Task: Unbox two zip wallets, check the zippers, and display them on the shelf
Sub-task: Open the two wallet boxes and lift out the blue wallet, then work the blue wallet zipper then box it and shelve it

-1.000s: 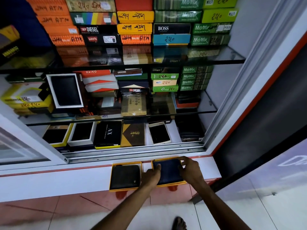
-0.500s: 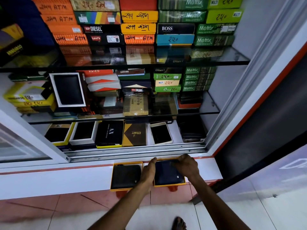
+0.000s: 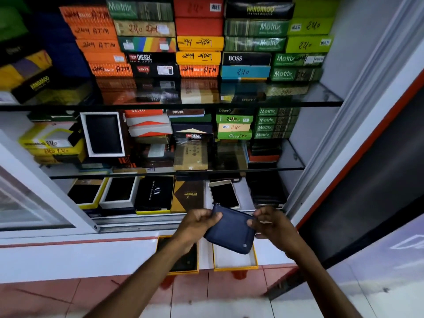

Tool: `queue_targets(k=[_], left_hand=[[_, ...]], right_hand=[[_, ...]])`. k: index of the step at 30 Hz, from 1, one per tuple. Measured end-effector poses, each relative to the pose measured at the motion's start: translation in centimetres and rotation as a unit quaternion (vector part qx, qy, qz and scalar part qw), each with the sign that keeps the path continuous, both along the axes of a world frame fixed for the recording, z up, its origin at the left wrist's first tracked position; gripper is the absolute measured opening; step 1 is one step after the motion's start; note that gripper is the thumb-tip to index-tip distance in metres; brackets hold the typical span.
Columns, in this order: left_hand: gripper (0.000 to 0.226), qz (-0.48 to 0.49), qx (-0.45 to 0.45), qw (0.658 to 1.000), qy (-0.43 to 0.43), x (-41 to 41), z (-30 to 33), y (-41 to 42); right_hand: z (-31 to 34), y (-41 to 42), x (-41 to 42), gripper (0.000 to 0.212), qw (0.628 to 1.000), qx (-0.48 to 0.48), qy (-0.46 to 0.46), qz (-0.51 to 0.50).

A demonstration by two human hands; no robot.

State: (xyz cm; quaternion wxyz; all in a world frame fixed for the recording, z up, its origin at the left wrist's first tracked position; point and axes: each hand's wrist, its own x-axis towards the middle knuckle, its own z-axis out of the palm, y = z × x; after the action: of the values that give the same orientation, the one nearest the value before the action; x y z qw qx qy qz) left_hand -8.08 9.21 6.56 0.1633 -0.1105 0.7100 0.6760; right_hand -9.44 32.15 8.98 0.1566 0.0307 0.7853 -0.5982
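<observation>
Blue wallet (image 3: 230,230) — pinched between left hand (image 3: 198,222) and right hand (image 3: 271,222) (tilted).

the navy wallet (image 3: 230,230) in my left hand (image 3: 197,222) and right hand (image 3: 273,223) looks like soft, matt, faintly grained leather, with a small metal stud near one corner. the yellow box (image 3: 235,260) under it is plain card with a pale papery inside, and the ledge (image 3: 91,255) it sits on is smooth, glossy white. the shelves (image 3: 252,103) are glossy glass mirroring the card boxes, and the floor tiles (image 3: 195,290) shine red.
</observation>
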Motion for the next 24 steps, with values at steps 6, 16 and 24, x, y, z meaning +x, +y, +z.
queue_targets(k=[6, 16, 24], left_hand=[[0.014, -0.122, -0.092, 0.979, 0.131, -0.8, 7.3, -2.7], [0.017, -0.196, -0.194, 0.945, 0.174, -0.5, 14.4, -5.3], [0.017, -0.205, -0.138, 0.959, 0.138, -0.4, 17.2, -7.3]], right_hand=[[7.7, -2.9, -1.3, 0.035, 0.873, 0.227, 0.389, 0.184], [11.8, -5.7, -4.2, 0.029, 0.798, 0.245, 0.453, 0.312], [13.8, -5.4, -2.5, 0.02, 0.717, 0.31, 0.577, 0.237]])
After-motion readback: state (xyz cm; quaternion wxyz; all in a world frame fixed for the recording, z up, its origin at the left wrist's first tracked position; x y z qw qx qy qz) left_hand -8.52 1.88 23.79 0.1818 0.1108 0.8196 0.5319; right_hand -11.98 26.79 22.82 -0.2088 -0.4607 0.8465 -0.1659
